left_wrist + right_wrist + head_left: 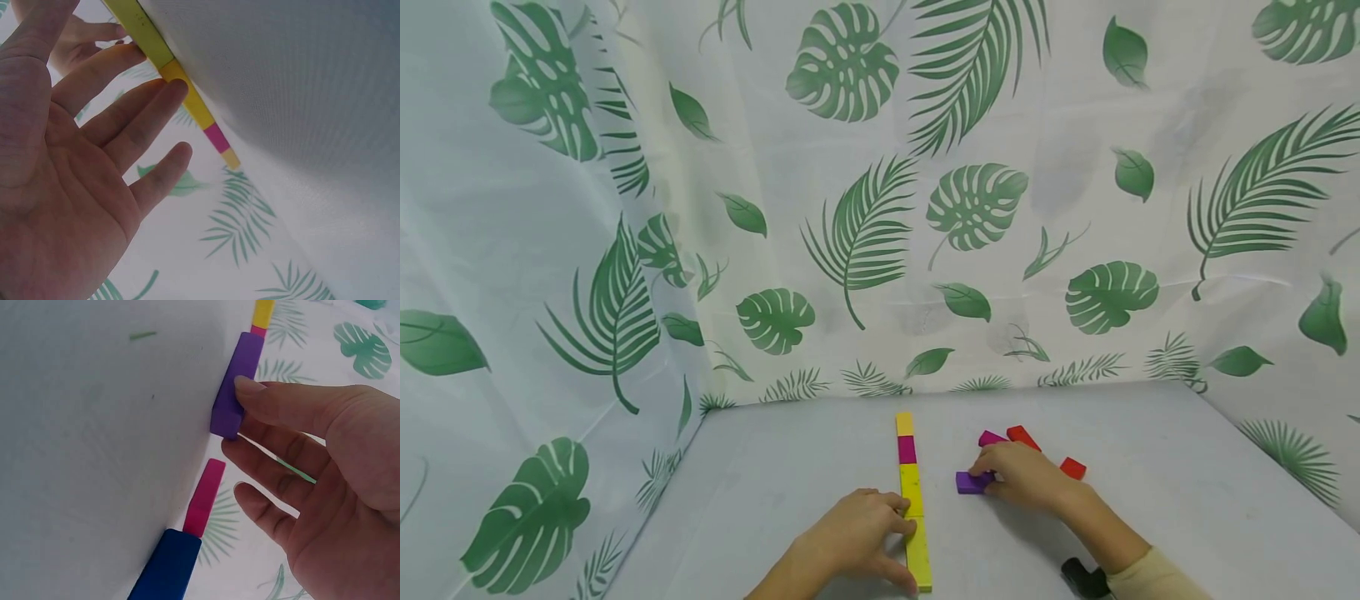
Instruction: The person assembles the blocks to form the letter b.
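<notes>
A straight row of blocks lies on the table: a pale yellow block (904, 424) at the far end, then a magenta block (907, 450), a yellow block (911, 489) and a yellow-green block (918, 557) nearest. My left hand (859, 533) rests along the left side of this row, fingertips at the two nearer blocks and thumb by the near end. In the left wrist view its fingers are loosely extended. To the right of the row, my right hand (1022, 475) pinches a purple block (972, 483) between thumb and fingers, low at the table surface.
Beyond my right hand lie a second magenta block (991, 437) and a red block (1024, 437); another red block (1073, 468) sits further right. The right wrist view shows a dark blue block (165, 569). Leaf-printed cloth (865, 208) hangs behind the table (760, 467).
</notes>
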Tool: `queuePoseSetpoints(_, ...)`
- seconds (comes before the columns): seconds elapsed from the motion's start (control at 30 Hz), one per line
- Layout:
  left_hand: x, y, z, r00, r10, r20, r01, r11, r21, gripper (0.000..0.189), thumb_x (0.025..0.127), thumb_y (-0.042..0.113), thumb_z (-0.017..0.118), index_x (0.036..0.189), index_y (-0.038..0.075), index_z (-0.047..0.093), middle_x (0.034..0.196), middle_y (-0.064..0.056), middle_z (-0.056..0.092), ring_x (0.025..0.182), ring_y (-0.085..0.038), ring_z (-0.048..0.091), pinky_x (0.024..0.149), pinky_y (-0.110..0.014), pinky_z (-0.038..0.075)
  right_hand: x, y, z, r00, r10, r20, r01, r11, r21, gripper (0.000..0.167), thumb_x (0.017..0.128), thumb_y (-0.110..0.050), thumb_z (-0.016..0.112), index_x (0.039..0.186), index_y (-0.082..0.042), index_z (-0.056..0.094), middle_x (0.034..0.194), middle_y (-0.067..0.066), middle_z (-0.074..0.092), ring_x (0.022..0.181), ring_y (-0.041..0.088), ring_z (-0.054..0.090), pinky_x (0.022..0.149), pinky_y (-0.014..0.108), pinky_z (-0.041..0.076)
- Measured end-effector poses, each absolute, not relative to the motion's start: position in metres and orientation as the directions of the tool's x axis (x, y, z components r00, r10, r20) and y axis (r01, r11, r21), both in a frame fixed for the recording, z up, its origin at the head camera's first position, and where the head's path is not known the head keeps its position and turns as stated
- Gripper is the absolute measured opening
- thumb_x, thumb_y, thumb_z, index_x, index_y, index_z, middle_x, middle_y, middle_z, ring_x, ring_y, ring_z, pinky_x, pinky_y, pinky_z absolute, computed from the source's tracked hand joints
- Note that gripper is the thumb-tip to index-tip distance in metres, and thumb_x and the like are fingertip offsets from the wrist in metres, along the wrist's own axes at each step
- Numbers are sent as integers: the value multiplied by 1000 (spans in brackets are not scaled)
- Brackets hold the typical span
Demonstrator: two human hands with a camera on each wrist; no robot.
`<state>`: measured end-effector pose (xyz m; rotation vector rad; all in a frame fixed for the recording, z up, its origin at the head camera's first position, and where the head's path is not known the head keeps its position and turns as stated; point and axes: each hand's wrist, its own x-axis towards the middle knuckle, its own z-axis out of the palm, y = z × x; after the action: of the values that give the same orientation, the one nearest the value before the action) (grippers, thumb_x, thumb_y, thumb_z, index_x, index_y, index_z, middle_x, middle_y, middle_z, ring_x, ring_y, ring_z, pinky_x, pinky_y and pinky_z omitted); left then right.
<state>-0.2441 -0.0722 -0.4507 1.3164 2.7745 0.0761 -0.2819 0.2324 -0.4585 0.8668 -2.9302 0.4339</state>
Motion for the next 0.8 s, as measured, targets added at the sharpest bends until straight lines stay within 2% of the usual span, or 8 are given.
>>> queuePoseSetpoints(0.17, -245, -72, -451, -641, 765, -56, 760, 643, 88, 67, 73, 73, 81, 128, 35, 75, 133, 9, 70, 124, -7, 61, 110, -39, 50, -283, 228, -456, -872, -480, 93, -485, 824, -293, 28, 83, -8, 86, 109, -15, 82, 103, -7, 75, 100, 16, 69, 89, 40, 62)
queuePoseSetpoints(0.37, -245, -72, -450, -643, 764, -58, 758, 645, 98, 67, 73, 72, 81, 128, 34, 75, 133, 8, 70, 125, -7, 61, 111, -40, 50, -286, 219, -448, -914, -405, 19, -384, 851, -359, 27, 80, -2, 87, 102, -16, 83, 97, -5, 76, 95, 18, 68, 88, 47, 62)
queuePoseSetpoints(0.57, -246, -72, -451, -653, 754, -68, 747, 656, 105, 68, 72, 73, 81, 128, 34, 75, 135, 9, 69, 127, -6, 60, 113, -42, 49, -297, 205, -443, -930, -359, -77, -310, 880, -361, 26, 78, -3, 89, 92, -23, 82, 86, -10, 70, 87, 14, 61, 84, 41, 61)
queuePoseSetpoints(0.8, -248, -71, -451, -655, 751, -85, 739, 660, 132, 67, 73, 73, 80, 128, 34, 75, 136, 10, 69, 128, -6, 60, 114, -43, 49, -307, 188, -443, -910, -405, -85, -352, 865, -358, 23, 79, -4, 88, 90, -23, 81, 84, -11, 69, 82, 13, 59, 83, 39, 60)
